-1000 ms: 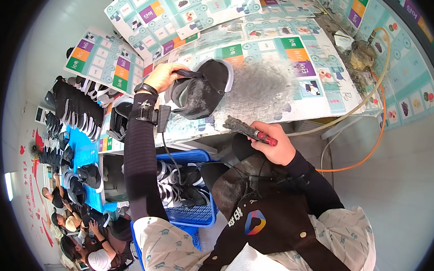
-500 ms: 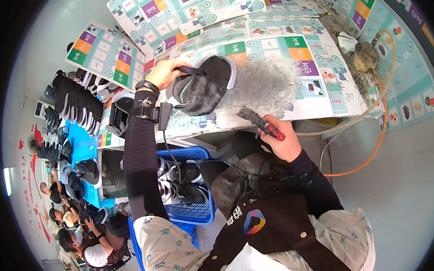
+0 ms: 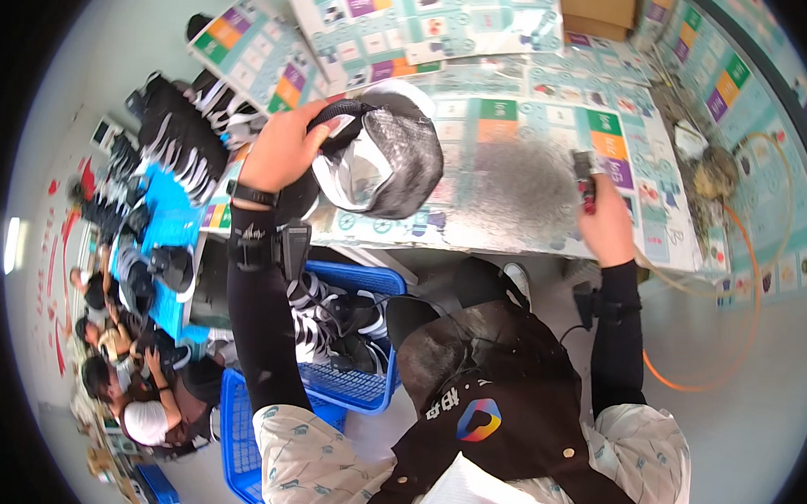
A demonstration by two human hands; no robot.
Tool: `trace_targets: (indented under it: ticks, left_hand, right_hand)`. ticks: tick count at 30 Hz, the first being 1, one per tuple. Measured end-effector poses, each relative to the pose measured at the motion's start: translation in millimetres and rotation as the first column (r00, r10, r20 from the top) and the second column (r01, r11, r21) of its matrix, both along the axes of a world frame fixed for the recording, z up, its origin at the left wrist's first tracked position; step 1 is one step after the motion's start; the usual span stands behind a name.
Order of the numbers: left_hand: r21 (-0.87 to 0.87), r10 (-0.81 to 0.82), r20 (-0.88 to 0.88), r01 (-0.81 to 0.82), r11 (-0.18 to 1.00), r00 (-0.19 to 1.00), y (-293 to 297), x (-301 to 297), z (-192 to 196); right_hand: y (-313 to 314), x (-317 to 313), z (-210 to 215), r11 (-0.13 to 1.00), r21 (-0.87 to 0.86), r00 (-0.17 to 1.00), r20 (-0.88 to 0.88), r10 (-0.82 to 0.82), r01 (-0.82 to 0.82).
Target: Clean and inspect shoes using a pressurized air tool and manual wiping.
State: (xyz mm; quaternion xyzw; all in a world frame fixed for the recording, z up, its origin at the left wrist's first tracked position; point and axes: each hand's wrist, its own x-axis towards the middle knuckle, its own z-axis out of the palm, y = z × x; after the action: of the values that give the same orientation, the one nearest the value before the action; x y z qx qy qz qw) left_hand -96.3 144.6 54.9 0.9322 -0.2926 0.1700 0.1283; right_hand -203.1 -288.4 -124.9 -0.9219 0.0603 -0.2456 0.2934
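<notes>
My left hand (image 3: pixel 286 148) grips a black and white shoe (image 3: pixel 385 152) by its heel opening and holds it tilted above the table's near edge. My right hand (image 3: pixel 607 220) is closed around a small tool with a red handle (image 3: pixel 587 183), its tip pointing away from me over the grey smeared patch on the table (image 3: pixel 515 180). The two hands are apart, the shoe to the left and the tool to the right. A dark sleeve covers each forearm, and a black device is strapped to my left wrist.
Colourful printed sheets cover the table (image 3: pixel 481 120). A blue crate (image 3: pixel 355 340) with black and white shoes stands under it. More shoes line a blue surface (image 3: pixel 167 206) at left. An orange hose (image 3: pixel 735 293) loops on the right. Other people (image 3: pixel 137 375) sit at lower left.
My left hand has lifted the shoe and turned it toward me. My right hand has moved with the tool from near my lap up over the table.
</notes>
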Motion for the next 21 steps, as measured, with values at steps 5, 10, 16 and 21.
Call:
trace_targets:
  ticks: [5, 10, 16, 21]
  left_hand:
    - [-0.058, 0.400, -0.180, -0.416, 0.908, 0.899, 54.9, -95.0, -11.3]
    - [-0.234, 0.667, -0.416, -0.782, 0.578, 0.617, 147.4, -187.5, -84.2]
    - [-0.547, 0.500, -0.689, -0.829, 0.116, 0.524, 230.1, -292.1, -232.7]
    - [-0.519, 0.516, -0.776, -0.832, -0.198, 0.362, 283.0, -429.2, -328.7]
  right_hand:
    - [-21.0, 37.8, -23.7, 0.965, -0.263, 1.000, 0.017, -0.002, 0.006]
    - [81.2, 16.1, 33.6, 0.759, 0.563, 0.941, 0.124, 0.315, -0.328]
    - [215.7, -47.8, 130.5, -0.797, 0.350, -0.120, 0.879, 0.461, -0.492]
    - [333.3, -92.3, 195.0, -0.756, -0.052, -0.457, 0.769, -0.447, 0.652]
